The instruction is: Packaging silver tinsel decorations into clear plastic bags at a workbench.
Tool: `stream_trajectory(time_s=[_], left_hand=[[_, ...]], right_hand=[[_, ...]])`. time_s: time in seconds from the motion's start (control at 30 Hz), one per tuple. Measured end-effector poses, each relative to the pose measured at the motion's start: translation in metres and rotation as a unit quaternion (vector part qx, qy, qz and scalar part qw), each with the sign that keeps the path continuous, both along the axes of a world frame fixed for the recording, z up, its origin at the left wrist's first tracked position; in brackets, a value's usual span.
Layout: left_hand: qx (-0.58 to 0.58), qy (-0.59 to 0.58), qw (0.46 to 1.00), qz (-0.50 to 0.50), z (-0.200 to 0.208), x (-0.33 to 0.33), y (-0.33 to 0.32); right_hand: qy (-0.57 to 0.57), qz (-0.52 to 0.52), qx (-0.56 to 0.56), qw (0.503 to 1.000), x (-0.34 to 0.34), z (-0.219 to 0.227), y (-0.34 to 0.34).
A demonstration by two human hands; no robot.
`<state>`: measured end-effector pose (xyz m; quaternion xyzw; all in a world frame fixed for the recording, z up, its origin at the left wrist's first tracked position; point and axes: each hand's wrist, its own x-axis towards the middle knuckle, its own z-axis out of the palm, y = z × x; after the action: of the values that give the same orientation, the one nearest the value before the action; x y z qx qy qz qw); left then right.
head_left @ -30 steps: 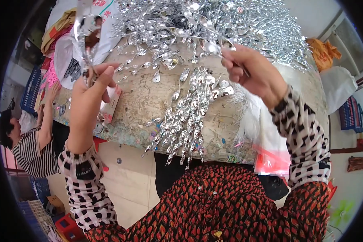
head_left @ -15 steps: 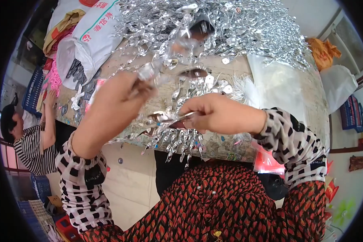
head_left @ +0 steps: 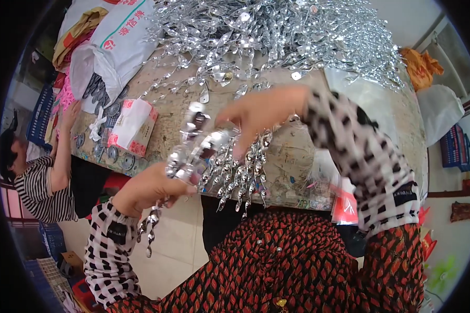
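My left hand (head_left: 154, 187) is closed around a bunch of shiny silver twisted strips (head_left: 181, 161). Some stick up above its fingers, and a few strands hang below the palm. Up and to the right, my right hand (head_left: 266, 110) reaches in over the table with thumb and fingers apart. Its fingertips are by the upper end of the bunch, though contact is unclear. Beneath it, a row of loose silver twisted strips (head_left: 245, 169) lies at the table's front edge, the ends hanging over. Part of this row is hidden behind my right hand.
A large heap of silver twisted strips (head_left: 277, 36) covers the back of the table (head_left: 292, 151). Clear plastic sheets (head_left: 350, 91) lie at right; a red-and-white tissue pack (head_left: 133, 127) and white sack (head_left: 115, 47) at left. A co-worker (head_left: 42, 172) works at the far left.
My left hand has moved down and left with the strips, uncovering the tissue pack. My right hand has risen from the front edge, and the strips near it are no longer in its grip.
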<state>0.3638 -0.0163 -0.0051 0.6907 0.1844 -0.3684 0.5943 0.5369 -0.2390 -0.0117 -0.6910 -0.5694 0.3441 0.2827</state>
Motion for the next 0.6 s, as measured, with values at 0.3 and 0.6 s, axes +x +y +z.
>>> stream_trajectory(time_s=[0.3,0.6], left_hand=[[-0.025,-0.057,0.988,0.143,-0.018,-0.025,0.045],[-0.062,-0.085,0.970,0.221,-0.018,-0.038,0.054]], right_hand=[[-0.544,-0.261,0.062,0.795,0.065,-0.069,0.094],[-0.529,-0.176,0.076,0.827,0.060,-0.041,0.089]])
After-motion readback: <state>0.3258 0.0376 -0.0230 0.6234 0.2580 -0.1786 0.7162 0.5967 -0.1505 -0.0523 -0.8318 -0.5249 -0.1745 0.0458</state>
